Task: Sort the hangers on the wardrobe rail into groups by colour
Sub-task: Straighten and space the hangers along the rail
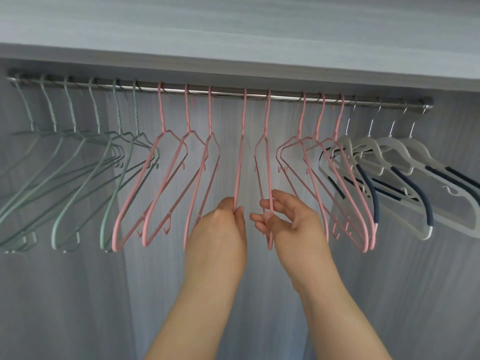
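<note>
Hanging on rail point(233, 93): green hangers point(78, 162) left, pink hangers point(168, 183) in the middle, white hangers point(405, 172) right.
Left hand point(223, 224): pinching one middle pink hanger point(240, 157) low down.
Right hand point(288, 219): pinching the neighbouring pink hanger point(267, 162).
Progress: looking sorted by colour; seemingly only evening out the pink spacing.

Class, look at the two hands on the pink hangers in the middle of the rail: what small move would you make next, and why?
Probably slide the two held pink hangers sideways to close the gaps. The left hand pinches one pink hanger and the right hand grips the next. Both hang apart from their pink neighbours, while the green hangers and white hangers already form groups at either end of the rail.
</note>
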